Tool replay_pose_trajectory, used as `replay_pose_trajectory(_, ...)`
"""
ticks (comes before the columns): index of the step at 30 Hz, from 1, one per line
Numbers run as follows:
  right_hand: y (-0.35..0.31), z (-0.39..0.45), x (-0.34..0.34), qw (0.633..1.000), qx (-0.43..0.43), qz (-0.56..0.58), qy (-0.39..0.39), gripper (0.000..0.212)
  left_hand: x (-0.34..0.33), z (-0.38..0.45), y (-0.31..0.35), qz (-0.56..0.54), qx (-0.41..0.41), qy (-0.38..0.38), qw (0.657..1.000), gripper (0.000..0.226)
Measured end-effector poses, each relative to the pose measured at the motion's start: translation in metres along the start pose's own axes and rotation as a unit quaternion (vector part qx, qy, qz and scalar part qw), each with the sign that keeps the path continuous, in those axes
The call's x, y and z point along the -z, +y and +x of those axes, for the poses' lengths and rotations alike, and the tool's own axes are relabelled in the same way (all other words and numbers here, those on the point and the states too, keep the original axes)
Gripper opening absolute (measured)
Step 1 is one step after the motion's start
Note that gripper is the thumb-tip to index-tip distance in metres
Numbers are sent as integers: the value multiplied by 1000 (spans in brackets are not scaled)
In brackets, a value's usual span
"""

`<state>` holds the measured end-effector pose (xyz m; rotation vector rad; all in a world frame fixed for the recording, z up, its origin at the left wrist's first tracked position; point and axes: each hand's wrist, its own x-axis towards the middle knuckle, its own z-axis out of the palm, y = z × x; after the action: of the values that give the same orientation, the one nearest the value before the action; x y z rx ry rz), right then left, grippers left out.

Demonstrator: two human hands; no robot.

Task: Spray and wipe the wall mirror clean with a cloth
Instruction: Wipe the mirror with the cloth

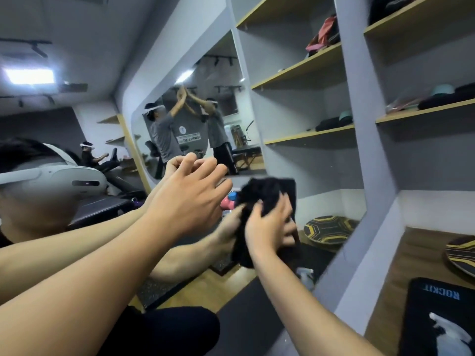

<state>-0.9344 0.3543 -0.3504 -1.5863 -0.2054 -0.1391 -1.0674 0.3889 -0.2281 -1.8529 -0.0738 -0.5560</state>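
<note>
The wall mirror [295, 111] fills the view ahead and reflects me, the room and the shelves. My left hand [185, 201] reaches to the glass with fingers spread, its fingertips meeting their own reflection. To its right, my right hand [267, 227] grips a bunched black cloth [262, 191] and holds it against the mirror, lower centre. A white spray bottle [447, 332] lies on a black mat [421, 317] on the shelf at lower right, with neither hand on it.
Open wooden shelves [421, 109] with folded items stand right of the mirror. A yellow-and-black balance board [462, 253] lies on the low shelf. Other people show only as reflections in the glass.
</note>
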Motion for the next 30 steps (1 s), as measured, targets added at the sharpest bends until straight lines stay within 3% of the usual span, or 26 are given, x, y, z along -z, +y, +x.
replay_pose_trajectory(2, -61, 4, 4, 988, 150, 11, -26, 59, 1, 1, 0, -17, 17, 15, 1000, 27)
replay_pose_trajectory(5, -126, 24, 16, 941, 326, 11, -87, 62, 5, 4, -3, -67, 81, 31, 994, 33)
replay_pose_trajectory(9, -105, 42, 22, 920, 385, -2, -79, 68, 1, 0, 0, -41, 9, 46, 998, 24)
replay_pose_trajectory(11, -65, 34, 15, 941, 334, -12, -50, 73, 1, -2, -1, -51, 12, 47, 998, 23)
replay_pose_trajectory(14, -1, 13, 2, 982, 186, -21, -3, 71, 0, -2, -1, -63, 14, 38, 997, 22)
replay_pose_trajectory(17, 58, -14, -2, 997, 70, -19, -6, 66, -5, 0, -1, -69, 17, 29, 997, 23)
replay_pose_trajectory(24, 130, -28, 13, 984, -166, -26, -63, 68, -5, -1, -3, -82, 15, 8, 996, 30)
replay_pose_trajectory(30, 160, -29, 18, 973, -210, 17, -90, 77, -9, 3, -8, -86, 2, -41, 995, 37)
